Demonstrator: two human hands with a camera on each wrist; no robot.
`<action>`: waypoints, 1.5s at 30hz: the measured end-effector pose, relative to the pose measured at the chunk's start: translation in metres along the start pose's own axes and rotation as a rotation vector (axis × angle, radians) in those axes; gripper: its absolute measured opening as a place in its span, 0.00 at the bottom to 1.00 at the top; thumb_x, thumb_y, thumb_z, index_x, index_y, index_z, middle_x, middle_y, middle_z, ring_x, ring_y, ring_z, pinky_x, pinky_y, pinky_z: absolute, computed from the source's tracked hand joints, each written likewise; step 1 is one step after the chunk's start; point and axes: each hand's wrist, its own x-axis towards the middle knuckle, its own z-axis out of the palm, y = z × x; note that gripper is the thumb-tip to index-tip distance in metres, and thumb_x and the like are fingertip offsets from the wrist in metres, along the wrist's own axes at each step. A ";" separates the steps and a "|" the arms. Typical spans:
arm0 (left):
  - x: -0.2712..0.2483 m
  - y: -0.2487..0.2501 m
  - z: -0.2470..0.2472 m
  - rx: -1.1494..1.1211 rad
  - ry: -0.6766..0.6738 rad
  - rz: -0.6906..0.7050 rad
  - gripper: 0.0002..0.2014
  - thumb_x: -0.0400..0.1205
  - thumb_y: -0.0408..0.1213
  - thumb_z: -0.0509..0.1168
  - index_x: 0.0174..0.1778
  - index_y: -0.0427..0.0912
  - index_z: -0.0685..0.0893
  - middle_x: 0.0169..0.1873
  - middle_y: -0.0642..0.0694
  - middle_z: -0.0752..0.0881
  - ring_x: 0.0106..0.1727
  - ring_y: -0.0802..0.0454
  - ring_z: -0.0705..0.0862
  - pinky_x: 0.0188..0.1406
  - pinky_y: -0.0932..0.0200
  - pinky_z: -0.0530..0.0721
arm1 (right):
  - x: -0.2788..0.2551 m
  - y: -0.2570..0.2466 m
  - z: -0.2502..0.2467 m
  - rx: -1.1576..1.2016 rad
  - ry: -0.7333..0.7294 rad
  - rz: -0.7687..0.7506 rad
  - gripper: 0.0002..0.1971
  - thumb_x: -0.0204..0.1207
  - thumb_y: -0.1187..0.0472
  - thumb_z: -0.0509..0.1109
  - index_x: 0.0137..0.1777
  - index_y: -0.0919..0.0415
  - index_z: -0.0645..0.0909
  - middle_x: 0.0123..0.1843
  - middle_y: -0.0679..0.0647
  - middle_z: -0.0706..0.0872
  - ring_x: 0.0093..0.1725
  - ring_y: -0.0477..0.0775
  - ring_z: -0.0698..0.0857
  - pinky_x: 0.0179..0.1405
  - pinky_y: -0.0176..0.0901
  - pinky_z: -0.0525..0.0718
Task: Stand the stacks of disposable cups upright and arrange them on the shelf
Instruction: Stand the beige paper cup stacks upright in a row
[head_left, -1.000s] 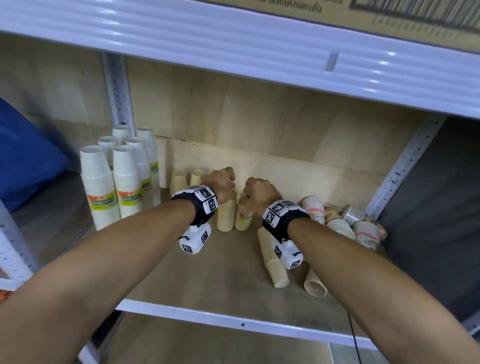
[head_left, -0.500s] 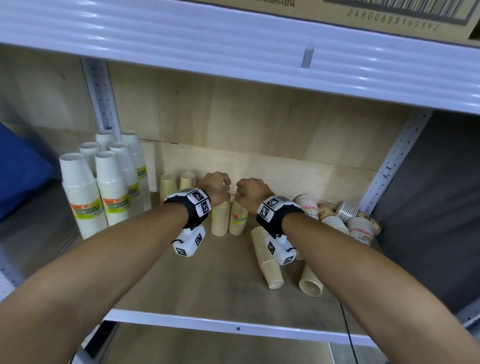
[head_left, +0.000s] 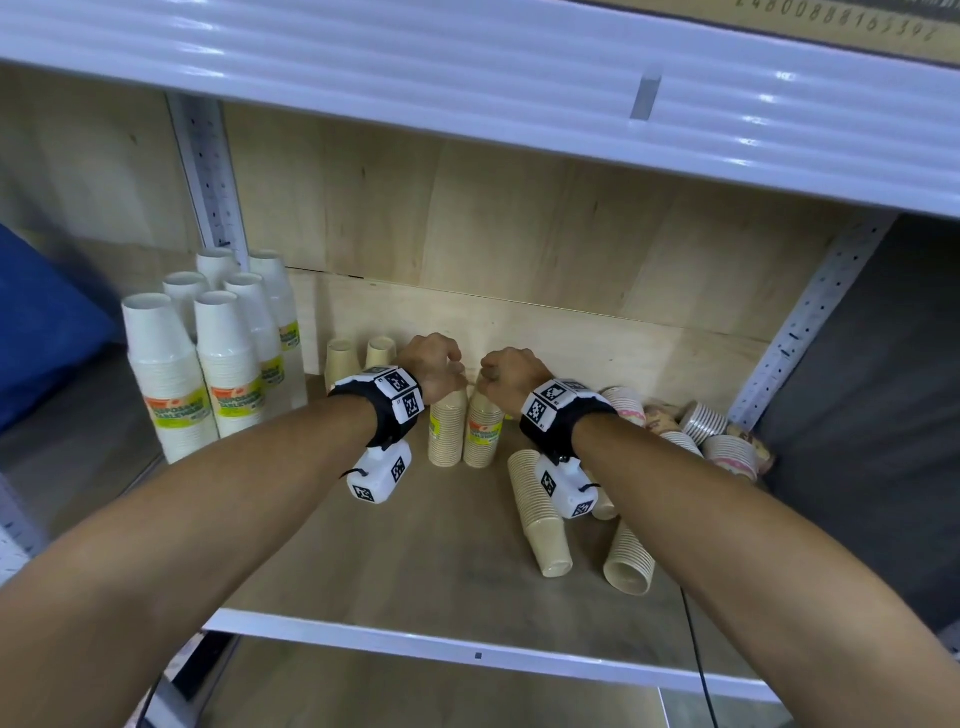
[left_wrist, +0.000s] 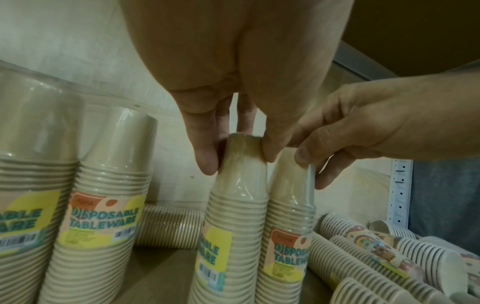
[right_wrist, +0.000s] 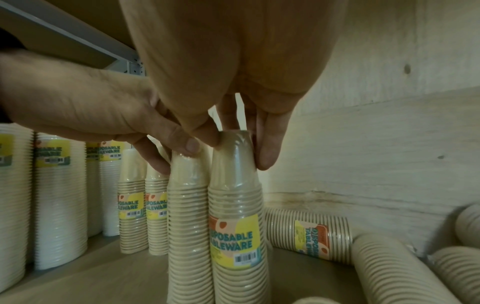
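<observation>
Two wrapped stacks of beige cups stand upright side by side mid-shelf. My left hand (head_left: 434, 364) pinches the top of the left stack (head_left: 447, 431), seen close in the left wrist view with thumb and fingers of the left hand (left_wrist: 239, 156) round the top cup of the left stack (left_wrist: 233, 226). My right hand (head_left: 506, 371) pinches the top of the right stack (head_left: 484, 434). In the right wrist view the right hand (right_wrist: 236, 148) holds that right stack (right_wrist: 235, 205), touching the left stack (right_wrist: 188, 205).
Tall white cup stacks (head_left: 208, 364) stand at the left, two small beige stacks (head_left: 358, 356) behind. Beige stacks (head_left: 540, 509) lie on the shelf board (head_left: 415, 561) at the right front, patterned ones (head_left: 727, 452) by the right post (head_left: 800, 322). An upper shelf (head_left: 467, 78) hangs low overhead.
Both hands stay on the tops of the two upright beige stacks. Only the head view has shifted a little; the stacks keep their place beside the others.
</observation>
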 end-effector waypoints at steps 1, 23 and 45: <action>0.000 0.000 0.000 -0.008 -0.004 -0.008 0.20 0.78 0.46 0.72 0.66 0.47 0.82 0.61 0.45 0.82 0.61 0.48 0.80 0.53 0.62 0.76 | 0.000 -0.001 0.000 -0.004 -0.001 0.005 0.17 0.76 0.62 0.65 0.27 0.55 0.67 0.29 0.49 0.74 0.40 0.57 0.77 0.37 0.40 0.70; -0.009 0.008 -0.007 -0.004 -0.024 0.029 0.18 0.81 0.41 0.69 0.67 0.44 0.85 0.66 0.44 0.84 0.65 0.45 0.82 0.57 0.62 0.77 | -0.002 -0.003 0.005 0.012 0.038 0.030 0.07 0.76 0.62 0.64 0.38 0.63 0.78 0.40 0.59 0.85 0.45 0.61 0.83 0.38 0.42 0.75; -0.005 0.002 -0.016 -0.005 -0.030 0.003 0.19 0.79 0.40 0.72 0.65 0.41 0.86 0.66 0.44 0.84 0.64 0.45 0.82 0.58 0.60 0.80 | 0.000 -0.009 -0.003 -0.029 -0.031 0.074 0.05 0.75 0.61 0.66 0.43 0.61 0.82 0.47 0.57 0.86 0.49 0.61 0.84 0.39 0.41 0.75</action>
